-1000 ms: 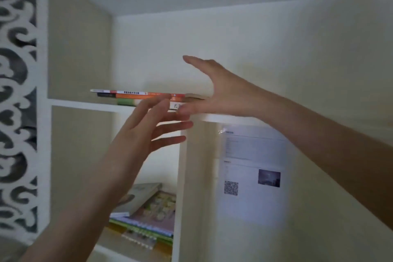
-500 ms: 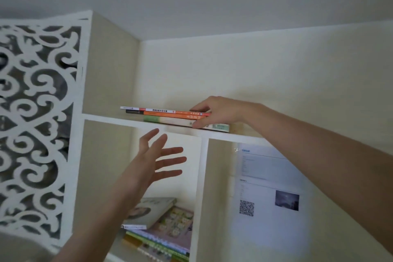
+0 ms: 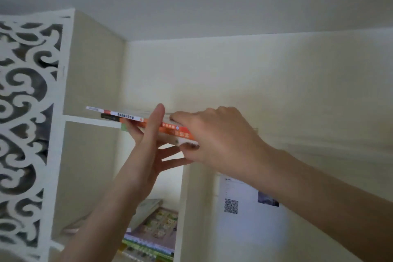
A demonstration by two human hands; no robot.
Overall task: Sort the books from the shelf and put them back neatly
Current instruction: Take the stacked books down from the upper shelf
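Both hands were raised to a small stack of books (image 3: 127,115), and the stack was held between them. The left hand (image 3: 146,155) was placed under the stack, with its fingers spread out straight below and its thumb (image 3: 156,121) stood straight up across the spines. The right hand (image 3: 221,140) was closed on the right end of the stack, with the fingers laid on top and the thumb tucked below. The stack was made of a few thin books laid flat: a white and red one on top, a dark one and an orange one under it, and a green one at the bottom. The stack was tipped, with its right end lower than its left end. Its left end was seen just over the white shelf board (image 3: 91,121), but whether it was resting on the board could not be told. Its right end was stuck out past the front edge, in the air. Lower down, a pile of other books (image 3: 157,223) was laid flat, one on another. A white panel (image 3: 25,112) cut with curly shapes was fixed at the left of the board. A sheet of paper (image 3: 251,208) with a square code and a small picture was stuck on the wall (image 3: 297,91) at the right.
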